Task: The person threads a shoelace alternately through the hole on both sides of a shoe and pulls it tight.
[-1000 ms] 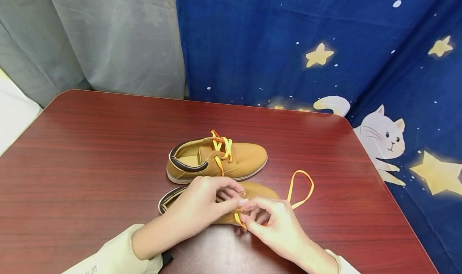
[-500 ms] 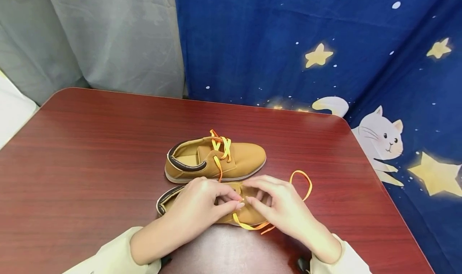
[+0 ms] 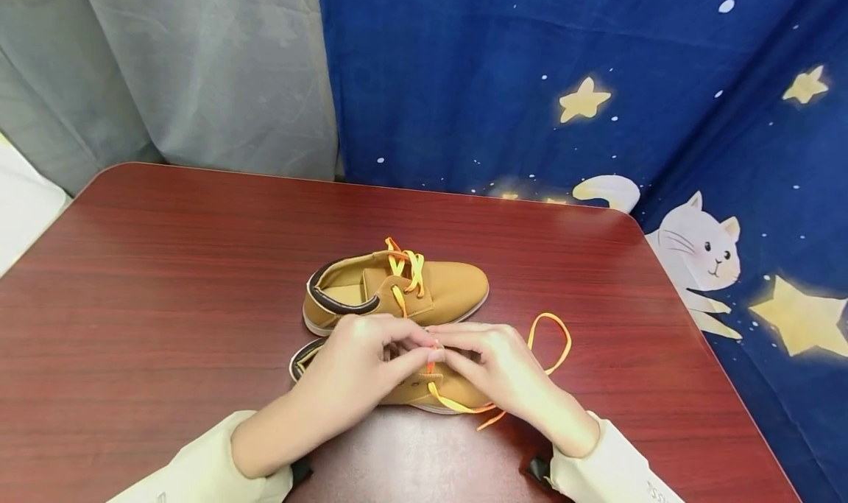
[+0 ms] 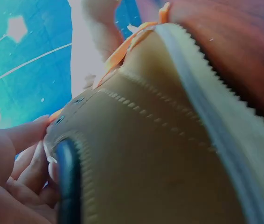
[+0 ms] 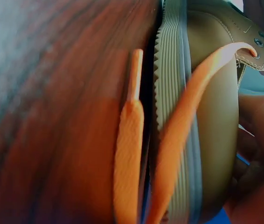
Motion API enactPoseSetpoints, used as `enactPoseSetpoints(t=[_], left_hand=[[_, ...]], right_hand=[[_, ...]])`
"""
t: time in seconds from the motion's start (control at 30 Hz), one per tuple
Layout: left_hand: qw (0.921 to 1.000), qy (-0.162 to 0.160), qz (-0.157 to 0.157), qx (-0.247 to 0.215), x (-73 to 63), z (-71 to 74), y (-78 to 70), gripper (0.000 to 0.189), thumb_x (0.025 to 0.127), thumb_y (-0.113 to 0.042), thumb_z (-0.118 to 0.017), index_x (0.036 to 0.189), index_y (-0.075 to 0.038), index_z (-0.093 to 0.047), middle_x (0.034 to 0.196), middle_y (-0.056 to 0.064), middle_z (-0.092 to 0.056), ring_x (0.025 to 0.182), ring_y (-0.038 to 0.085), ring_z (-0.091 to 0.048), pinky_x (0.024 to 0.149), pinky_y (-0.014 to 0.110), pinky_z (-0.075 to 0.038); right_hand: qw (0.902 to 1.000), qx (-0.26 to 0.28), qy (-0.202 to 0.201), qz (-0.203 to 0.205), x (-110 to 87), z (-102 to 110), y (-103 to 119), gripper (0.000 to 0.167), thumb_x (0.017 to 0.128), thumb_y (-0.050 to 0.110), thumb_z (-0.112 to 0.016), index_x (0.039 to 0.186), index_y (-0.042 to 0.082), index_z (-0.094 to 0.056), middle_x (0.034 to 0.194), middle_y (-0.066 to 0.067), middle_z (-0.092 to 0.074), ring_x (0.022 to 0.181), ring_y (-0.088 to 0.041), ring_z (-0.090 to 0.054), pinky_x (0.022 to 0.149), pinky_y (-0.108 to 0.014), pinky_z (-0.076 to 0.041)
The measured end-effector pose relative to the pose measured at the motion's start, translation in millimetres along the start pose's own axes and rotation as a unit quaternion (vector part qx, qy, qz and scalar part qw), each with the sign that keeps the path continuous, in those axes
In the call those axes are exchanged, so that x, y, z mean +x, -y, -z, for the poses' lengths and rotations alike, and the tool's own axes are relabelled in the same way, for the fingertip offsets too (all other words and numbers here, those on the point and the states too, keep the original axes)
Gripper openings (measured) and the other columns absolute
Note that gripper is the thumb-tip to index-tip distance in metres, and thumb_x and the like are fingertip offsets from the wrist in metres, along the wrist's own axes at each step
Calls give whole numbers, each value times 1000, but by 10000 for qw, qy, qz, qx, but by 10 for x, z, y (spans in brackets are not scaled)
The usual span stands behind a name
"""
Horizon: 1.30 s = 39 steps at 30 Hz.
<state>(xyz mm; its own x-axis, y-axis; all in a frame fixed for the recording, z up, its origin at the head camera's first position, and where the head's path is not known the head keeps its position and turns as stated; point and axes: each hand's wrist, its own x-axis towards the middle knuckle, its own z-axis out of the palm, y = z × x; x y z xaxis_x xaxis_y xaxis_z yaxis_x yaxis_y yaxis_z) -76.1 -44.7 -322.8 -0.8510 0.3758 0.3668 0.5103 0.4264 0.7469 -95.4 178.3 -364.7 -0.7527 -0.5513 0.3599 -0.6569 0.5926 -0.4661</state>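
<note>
A tan lace-up shoe (image 3: 464,394) lies in front of me, toe to the right. My left hand (image 3: 364,352) is over its opening and covers much of it. Left thumb and forefinger pinch an orange-yellow shoelace (image 3: 431,368) rising near the eyelets. From the right, my right hand (image 3: 506,363) reaches over the toe, its thumb and forefinger on the same lace, against the left fingertips. In the right wrist view a loose shoelace end (image 5: 131,135) with its tip lies beside the sole (image 5: 174,70). The left wrist view shows eyelets (image 4: 60,120) by the left fingers.
Behind the held shoe, a second tan shoe (image 3: 457,286) stands with its yellow lace (image 3: 416,271) threaded. A lace loop (image 3: 564,341) lies on the red-brown table (image 3: 199,282) right of my right hand. Grey and blue curtains (image 3: 464,83) hang beyond the far edge.
My right hand first let go of the lace and moved away from the left fingertips, then came back to them. The lace at the fingertips now stands up higher from the shoe.
</note>
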Motion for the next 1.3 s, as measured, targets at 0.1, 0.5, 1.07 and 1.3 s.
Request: enactPoseSetpoints(t=[0.1, 0.5, 1.07, 1.3], left_hand=[[9982, -363, 157, -457, 27, 92, -33, 4, 86, -22, -81, 89, -20, -80, 74, -13, -72, 60, -2, -55, 54, 19, -47], [9578, -2026, -95, -2039, 133, 607, -201, 3, 86, 3, -76, 89, 3, -76, 86, -1, -79, 76, 8, -72, 66, 18, -54], [9720, 439, 443, -2265, 68, 212, -95, 8, 93, -13, -72, 98, -9, -76, 86, 1, -79, 72, 12, -73, 64, 23, -55], [9951, 739, 116, -640, -22, -93, -12, 8, 91, -18, -74, 96, -14, -79, 84, -9, -78, 76, -5, -66, 66, 17, -52]], right_hand=[[9999, 121, -19, 8, 6, -13, -12, 26, 90, 16, -76, 115, 20, -78, 112, 8, -77, 106, -10, -73, 92, -27, -57], [9996, 147, 9, -250, 6, -6, -3, 25, 89, 17, -77, 114, 19, -78, 112, 8, -77, 106, -11, -73, 92, -31, -58], [9946, 855, -189, -564, 11, -34, -36, 20, 91, 14, -75, 110, 19, -79, 105, 7, -78, 100, -4, -72, 84, -23, -57], [9913, 1020, 8, -833, 16, -36, -54, 21, 95, 13, -69, 113, 19, -77, 104, 5, -78, 85, 1, -65, 71, -20, -54]])
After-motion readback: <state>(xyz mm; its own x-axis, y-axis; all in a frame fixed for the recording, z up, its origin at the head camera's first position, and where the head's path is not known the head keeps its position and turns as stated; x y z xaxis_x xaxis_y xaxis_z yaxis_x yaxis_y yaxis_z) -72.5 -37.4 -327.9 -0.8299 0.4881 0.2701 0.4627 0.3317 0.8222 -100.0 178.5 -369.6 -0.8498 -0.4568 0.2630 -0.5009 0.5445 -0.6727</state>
